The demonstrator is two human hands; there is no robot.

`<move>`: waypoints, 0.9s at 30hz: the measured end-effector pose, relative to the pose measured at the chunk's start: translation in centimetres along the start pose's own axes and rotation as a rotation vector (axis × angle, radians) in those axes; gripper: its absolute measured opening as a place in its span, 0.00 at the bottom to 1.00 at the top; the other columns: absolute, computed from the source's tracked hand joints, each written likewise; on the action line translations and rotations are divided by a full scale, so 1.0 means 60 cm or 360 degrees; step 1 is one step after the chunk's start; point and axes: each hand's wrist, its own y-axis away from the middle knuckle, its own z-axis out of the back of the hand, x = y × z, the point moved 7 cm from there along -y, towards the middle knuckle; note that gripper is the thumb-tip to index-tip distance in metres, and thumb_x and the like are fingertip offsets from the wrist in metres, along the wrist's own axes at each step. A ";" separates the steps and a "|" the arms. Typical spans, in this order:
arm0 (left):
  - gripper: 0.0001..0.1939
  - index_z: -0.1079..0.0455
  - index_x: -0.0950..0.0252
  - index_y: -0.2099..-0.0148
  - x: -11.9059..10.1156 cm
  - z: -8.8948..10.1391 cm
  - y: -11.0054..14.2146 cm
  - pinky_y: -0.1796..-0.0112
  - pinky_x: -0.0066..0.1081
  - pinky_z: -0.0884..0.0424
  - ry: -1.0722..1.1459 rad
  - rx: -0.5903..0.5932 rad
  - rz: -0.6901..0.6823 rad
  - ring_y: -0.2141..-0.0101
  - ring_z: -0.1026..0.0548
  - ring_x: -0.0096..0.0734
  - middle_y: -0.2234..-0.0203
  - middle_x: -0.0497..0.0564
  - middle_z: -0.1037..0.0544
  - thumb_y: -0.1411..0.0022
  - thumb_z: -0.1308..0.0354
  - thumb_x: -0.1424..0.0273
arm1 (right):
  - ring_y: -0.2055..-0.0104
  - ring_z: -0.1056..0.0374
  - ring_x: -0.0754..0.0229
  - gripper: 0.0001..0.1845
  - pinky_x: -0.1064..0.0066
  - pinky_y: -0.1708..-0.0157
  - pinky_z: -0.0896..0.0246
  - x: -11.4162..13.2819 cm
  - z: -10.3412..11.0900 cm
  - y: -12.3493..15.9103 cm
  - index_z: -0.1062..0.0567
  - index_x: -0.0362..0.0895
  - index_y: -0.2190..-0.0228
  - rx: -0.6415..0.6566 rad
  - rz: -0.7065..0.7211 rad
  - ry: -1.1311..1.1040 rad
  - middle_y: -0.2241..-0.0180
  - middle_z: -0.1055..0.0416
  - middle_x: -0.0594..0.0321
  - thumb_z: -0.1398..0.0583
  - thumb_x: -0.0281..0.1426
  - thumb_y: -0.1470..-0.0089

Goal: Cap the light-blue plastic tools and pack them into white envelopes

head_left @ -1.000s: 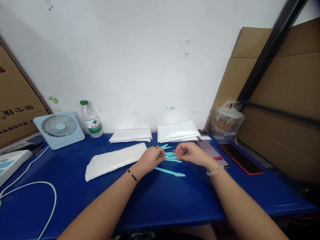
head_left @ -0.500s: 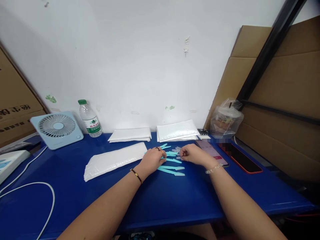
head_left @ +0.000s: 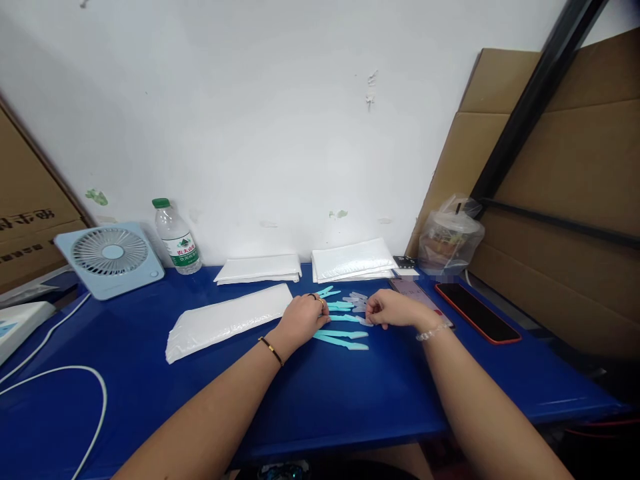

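Several turquoise eyebrow razors (head_left: pixel 345 346) lie fanned out on the blue table (head_left: pixel 350 407). My left hand (head_left: pixel 303 317) is closed on the handle end of one eyebrow razor (head_left: pixel 344 319), whose blade end points right. At that tip, my right hand (head_left: pixel 387 310) pinches a small clear blade cap (head_left: pixel 365 321). The cap is in line with the blade end; how far it covers the blade cannot be made out. Several more clear caps (head_left: pixel 357 298) lie just behind, between the two hands.
A white padded mailer (head_left: pixel 230 320) lies left of my left hand. Folded mailers (head_left: pixel 260 268) and another stack (head_left: pixel 353 259) rest by the wall. A fan (head_left: pixel 113 257) and water bottle (head_left: pixel 177 240) stand left. Phones (head_left: pixel 477 313) and a bagged cup (head_left: pixel 450 237) are right.
My right hand has shifted slightly right, away from the loose caps, and now has a clear cap at the razor's tip. My left hand stays on the razor's handle.
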 end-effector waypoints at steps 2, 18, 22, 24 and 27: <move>0.07 0.27 0.62 0.65 -0.002 0.002 0.001 0.65 0.31 0.36 -0.0024 0.0004 -0.0010 0.64 0.28 0.34 0.66 0.50 0.25 0.41 0.44 0.65 | 0.78 0.32 0.63 0.06 0.72 0.77 0.38 -0.001 0.003 -0.001 0.25 0.42 0.76 -0.0042 -0.0001 -0.0018 0.72 0.25 0.60 0.39 0.33 0.57; 0.07 0.28 0.62 0.70 -0.002 0.003 0.002 0.68 0.29 0.39 -0.0023 0.0011 -0.0023 0.68 0.28 0.32 0.70 0.48 0.23 0.42 0.42 0.66 | 0.76 0.32 0.60 0.03 0.73 0.79 0.44 -0.002 0.015 0.005 0.25 0.43 0.79 -0.0151 -0.0054 0.0320 0.77 0.26 0.60 0.37 0.30 0.61; 0.06 0.28 0.62 0.70 -0.005 0.003 0.003 0.68 0.29 0.39 0.0002 0.0007 -0.0054 0.68 0.28 0.31 0.71 0.47 0.23 0.42 0.42 0.66 | 0.75 0.33 0.60 0.02 0.73 0.77 0.44 0.019 0.005 -0.002 0.25 0.44 0.78 -0.0192 0.0139 0.0417 0.76 0.26 0.61 0.39 0.29 0.59; 0.06 0.28 0.62 0.70 -0.009 0.000 0.004 0.68 0.28 0.39 0.0034 0.0014 -0.0078 0.69 0.28 0.30 0.71 0.47 0.23 0.42 0.42 0.67 | 0.75 0.33 0.60 0.03 0.73 0.77 0.45 0.030 -0.004 -0.007 0.24 0.44 0.77 -0.0194 0.0258 0.0431 0.76 0.26 0.61 0.40 0.28 0.57; 0.07 0.28 0.62 0.71 -0.016 -0.008 0.005 0.70 0.28 0.39 0.0110 0.0068 -0.0090 0.71 0.28 0.29 0.72 0.46 0.23 0.42 0.43 0.66 | 0.74 0.33 0.61 0.05 0.74 0.76 0.45 0.043 -0.015 -0.010 0.24 0.44 0.76 -0.0172 0.0389 0.0408 0.75 0.26 0.62 0.41 0.26 0.55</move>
